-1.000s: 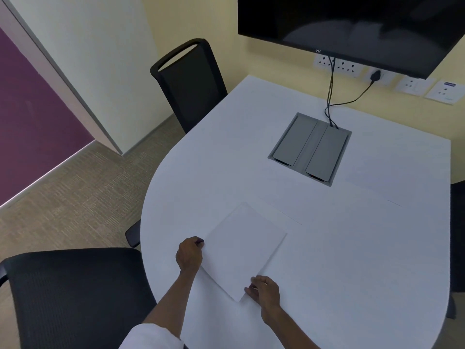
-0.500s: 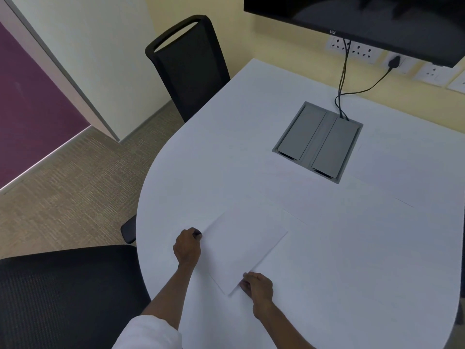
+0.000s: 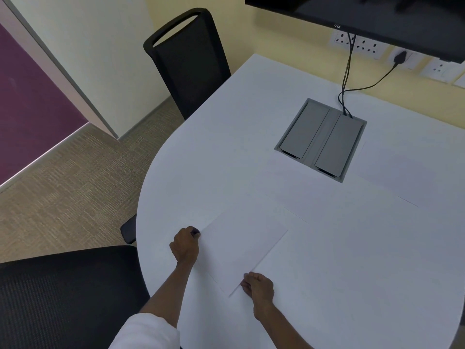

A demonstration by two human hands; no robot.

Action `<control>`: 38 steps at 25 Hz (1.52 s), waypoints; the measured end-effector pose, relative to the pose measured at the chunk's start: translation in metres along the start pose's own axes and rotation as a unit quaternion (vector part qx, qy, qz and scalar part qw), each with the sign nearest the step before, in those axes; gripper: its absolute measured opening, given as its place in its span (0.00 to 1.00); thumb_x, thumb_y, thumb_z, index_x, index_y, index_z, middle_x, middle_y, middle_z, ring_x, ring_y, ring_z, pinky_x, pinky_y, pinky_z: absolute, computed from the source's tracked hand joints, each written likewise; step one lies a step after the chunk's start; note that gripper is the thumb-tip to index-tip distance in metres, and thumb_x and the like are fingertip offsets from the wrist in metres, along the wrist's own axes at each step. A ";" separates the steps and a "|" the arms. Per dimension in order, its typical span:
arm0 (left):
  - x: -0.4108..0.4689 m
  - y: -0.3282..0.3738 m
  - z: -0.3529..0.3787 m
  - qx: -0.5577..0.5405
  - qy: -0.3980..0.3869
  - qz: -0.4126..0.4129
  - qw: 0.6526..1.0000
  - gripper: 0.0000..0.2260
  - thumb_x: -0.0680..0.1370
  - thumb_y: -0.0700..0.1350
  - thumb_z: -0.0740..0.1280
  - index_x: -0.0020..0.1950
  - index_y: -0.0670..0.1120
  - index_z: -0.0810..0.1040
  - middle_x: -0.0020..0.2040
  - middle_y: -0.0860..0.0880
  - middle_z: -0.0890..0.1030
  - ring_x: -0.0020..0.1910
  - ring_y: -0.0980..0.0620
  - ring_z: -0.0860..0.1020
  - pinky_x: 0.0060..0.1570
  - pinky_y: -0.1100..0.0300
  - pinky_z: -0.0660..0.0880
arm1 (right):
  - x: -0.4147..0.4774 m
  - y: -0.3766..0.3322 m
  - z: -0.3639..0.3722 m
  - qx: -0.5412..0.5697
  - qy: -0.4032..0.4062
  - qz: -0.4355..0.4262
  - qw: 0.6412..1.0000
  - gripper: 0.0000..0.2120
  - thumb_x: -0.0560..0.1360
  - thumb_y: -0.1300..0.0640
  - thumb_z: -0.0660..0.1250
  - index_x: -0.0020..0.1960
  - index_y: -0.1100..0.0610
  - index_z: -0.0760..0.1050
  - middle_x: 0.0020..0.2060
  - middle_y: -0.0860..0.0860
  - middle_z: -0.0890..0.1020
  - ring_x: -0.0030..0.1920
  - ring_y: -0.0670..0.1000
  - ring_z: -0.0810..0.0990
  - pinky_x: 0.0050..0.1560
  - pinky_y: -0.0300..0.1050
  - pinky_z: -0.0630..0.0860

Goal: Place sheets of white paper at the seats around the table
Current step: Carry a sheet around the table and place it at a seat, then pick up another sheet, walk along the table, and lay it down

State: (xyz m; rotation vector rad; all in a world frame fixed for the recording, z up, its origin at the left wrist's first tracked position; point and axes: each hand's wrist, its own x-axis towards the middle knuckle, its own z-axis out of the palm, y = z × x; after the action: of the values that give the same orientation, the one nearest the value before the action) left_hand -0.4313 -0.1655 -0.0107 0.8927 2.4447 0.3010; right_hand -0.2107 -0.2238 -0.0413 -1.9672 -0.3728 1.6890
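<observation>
A sheet of white paper point(image 3: 241, 248) lies tilted on the white table point(image 3: 226, 152) near its rounded front-left edge. My left hand point(image 3: 185, 245) pinches the sheet's left corner. My right hand point(image 3: 259, 288) holds the sheet's near corner against the table. More white paper point(image 3: 327, 197) lies further in, and another faint sheet point(image 3: 402, 170) shows at the right. A black chair point(image 3: 63, 293) stands at the near left seat.
A second black chair point(image 3: 188, 66) stands at the table's far left. A grey cable box point(image 3: 320, 139) is set into the tabletop, with black cables running to wall sockets point(image 3: 364, 45) under a dark screen point(image 3: 364, 11). Carpet floor lies to the left.
The sheet and both hands have slid slightly toward the table's near edge, and my view has tipped downward and closer. Both hands keep their hold on the sheet.
</observation>
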 end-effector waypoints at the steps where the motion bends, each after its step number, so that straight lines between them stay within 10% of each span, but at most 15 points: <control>1: 0.001 -0.001 0.000 0.001 0.001 0.001 1.000 0.08 0.79 0.42 0.65 0.51 0.48 0.84 0.52 0.48 0.84 0.52 0.45 0.81 0.53 0.52 0.72 | 0.000 0.000 0.001 0.000 0.005 0.000 1.000 0.05 0.72 0.67 0.73 0.46 0.70 0.82 0.36 0.61 0.83 0.37 0.55 0.80 0.51 0.50 0.83; 25: -0.014 -0.011 0.004 -0.015 0.019 0.023 0.999 0.11 0.81 0.42 0.63 0.61 0.47 0.80 0.59 0.47 0.81 0.59 0.44 0.77 0.57 0.50 0.71 | -0.009 0.003 -0.006 -0.054 0.064 -0.032 0.996 0.05 0.71 0.63 0.76 0.39 0.64 0.82 0.37 0.60 0.85 0.33 0.54 0.82 0.51 0.54 0.84; 38: -0.113 0.081 0.075 -0.265 -0.070 -0.007 0.962 0.09 0.80 0.42 0.66 0.56 0.44 0.84 0.52 0.45 0.86 0.50 0.44 0.84 0.56 0.50 0.80 | 0.019 -0.070 -0.090 -0.124 0.058 -0.139 0.981 0.03 0.74 0.62 0.71 0.44 0.61 0.83 0.39 0.59 0.86 0.41 0.58 0.85 0.49 0.55 0.83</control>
State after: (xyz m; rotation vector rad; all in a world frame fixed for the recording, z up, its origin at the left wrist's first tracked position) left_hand -0.2741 -0.1751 0.0004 0.6333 2.0802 0.8116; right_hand -0.1106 -0.1742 -0.0104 -2.0627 -0.8069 1.3983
